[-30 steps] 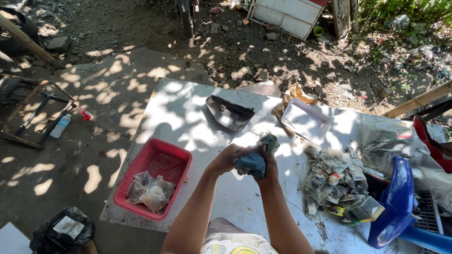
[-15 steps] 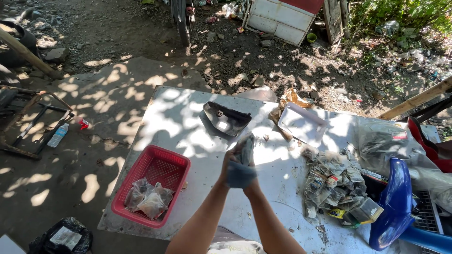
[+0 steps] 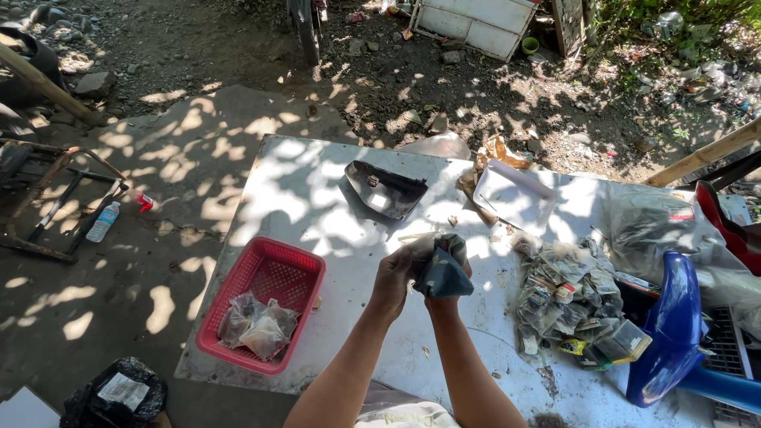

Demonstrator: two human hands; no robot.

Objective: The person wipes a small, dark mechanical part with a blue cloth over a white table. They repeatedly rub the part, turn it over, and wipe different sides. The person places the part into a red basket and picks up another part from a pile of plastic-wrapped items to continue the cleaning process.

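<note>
On white table (image 3: pixel 317 198), landmark for all below: blue plastic fairing (image 3: pixel 674 333) at right edge. Red basket (image 3: pixel 265 297) at left edge, clear bags of small parts inside. Heap of small packets (image 3: pixel 567 305) right of centre. Black cover part (image 3: pixel 384 189) at far side. Above table centre, left hand (image 3: pixel 396 273) and right hand (image 3: pixel 452 269) both closed around bunched blue-grey cloth (image 3: pixel 442 273), held clear of tabletop. Risk: something wrapped in cloth could drop out and scatter if cloth was shaken loose; cannot tell if anything was inside.
</note>
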